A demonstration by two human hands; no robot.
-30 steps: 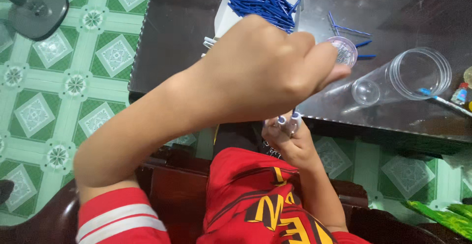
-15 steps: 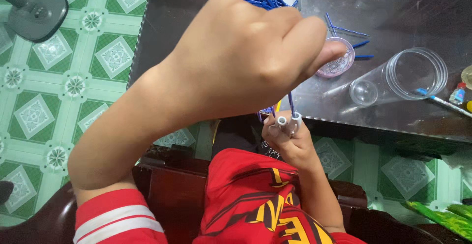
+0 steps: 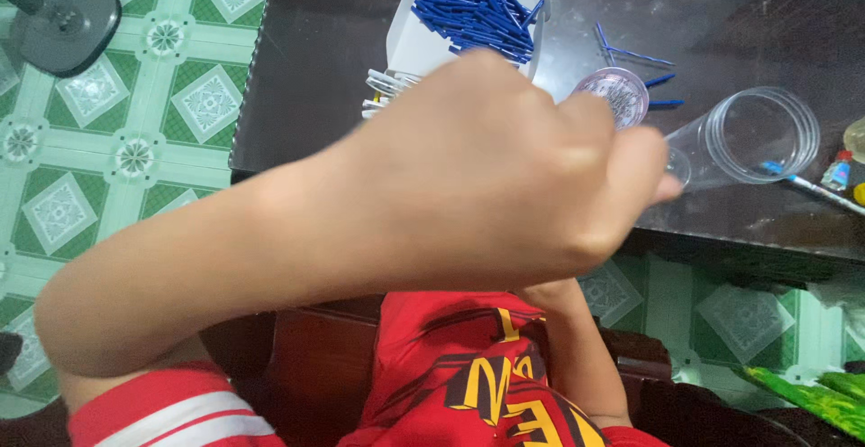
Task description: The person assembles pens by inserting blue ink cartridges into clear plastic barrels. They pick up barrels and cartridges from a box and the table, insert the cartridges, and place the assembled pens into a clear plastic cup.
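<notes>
A lived-in home room is shown rather than a workshop or lab. The floor [image 3: 135,154] is laid with glossy green-and-white patterned ceramic tiles of a domestic kind. A dark, polished stone-look desk [image 3: 315,68] is set on it, and dark reddish wooden furniture [image 3: 315,366] is seen just below the desk's near edge. The round grey base of a standing appliance [image 3: 68,19] rests on the tiles at the upper left. Small craft items are scattered on the desk: a white box of short blue sticks [image 3: 473,14] and a clear plastic cup lying on its side [image 3: 748,136].

clear plastic cup [image 3: 752,136] lies on its side beside a small round lid [image 3: 615,94].
</notes>
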